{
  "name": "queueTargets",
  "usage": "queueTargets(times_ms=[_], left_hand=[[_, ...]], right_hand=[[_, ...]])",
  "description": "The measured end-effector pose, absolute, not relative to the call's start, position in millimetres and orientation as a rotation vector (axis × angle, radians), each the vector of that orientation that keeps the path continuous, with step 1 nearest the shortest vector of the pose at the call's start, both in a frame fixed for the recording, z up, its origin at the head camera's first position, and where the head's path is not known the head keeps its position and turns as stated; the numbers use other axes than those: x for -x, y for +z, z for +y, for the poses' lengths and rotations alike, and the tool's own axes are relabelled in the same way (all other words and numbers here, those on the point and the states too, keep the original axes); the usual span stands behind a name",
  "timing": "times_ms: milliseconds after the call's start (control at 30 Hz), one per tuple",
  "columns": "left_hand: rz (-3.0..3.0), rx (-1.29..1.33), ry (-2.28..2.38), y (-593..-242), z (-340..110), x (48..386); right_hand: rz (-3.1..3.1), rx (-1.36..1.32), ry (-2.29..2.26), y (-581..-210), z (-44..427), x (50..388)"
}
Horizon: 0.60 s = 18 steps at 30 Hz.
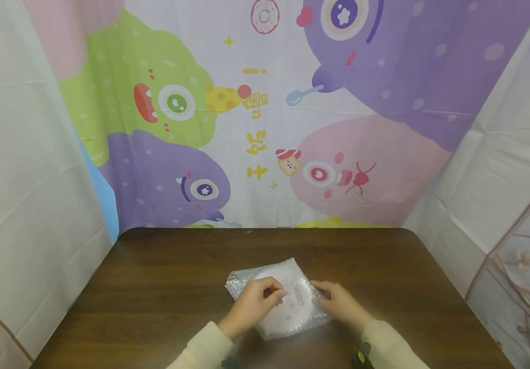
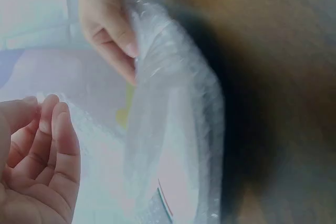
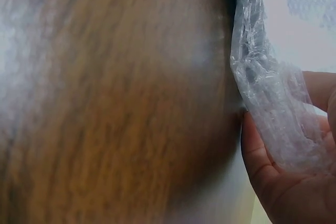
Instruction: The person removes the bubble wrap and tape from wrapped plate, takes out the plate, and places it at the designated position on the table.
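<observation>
A clear bubble wrap bag [image 1: 241, 279] lies tilted around a round, white, plate-like item [image 1: 288, 320] with faint print on its face. Over the item's upper left part, my left hand [image 1: 256, 302] has thumb and fingertips together, apparently pinching a thin edge of the wrap. That hand [image 2: 39, 166] shows curled fingers in the left wrist view, with the filmy plastic [image 2: 176, 66] beside it. My right hand [image 1: 340, 305] grips the bag's right edge. In the right wrist view, the right hand [image 3: 283, 187] has thumb and fingers on opposite sides of the crumpled plastic [image 3: 278, 103].
The dark brown wooden table [image 1: 163, 287] spreads around the bag. Behind it hangs a cloth [image 1: 265, 205] printed with cartoon monsters. Pale curtains [image 1: 29, 179] stand at the left and right sides.
</observation>
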<state>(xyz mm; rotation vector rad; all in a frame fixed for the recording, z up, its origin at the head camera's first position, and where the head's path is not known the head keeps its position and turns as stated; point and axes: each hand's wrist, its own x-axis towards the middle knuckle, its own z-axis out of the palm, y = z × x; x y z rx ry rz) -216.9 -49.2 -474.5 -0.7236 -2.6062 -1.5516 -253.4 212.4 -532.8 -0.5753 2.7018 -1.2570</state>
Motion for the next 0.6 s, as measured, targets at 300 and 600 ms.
queueTargets(times_ms=[300, 600], left_hand=[[-2.592, 0.638, -1.626, -457.2, -58.9, 230.6], [-2.496, 0.575, -1.747, -445.5, -67.1, 251.2]], right_hand=[[2.709, 0.58, -1.254, -531.7, 213.0, 253.2], [2.704, 0.601, -1.26, -533.7, 214.3, 255.0]])
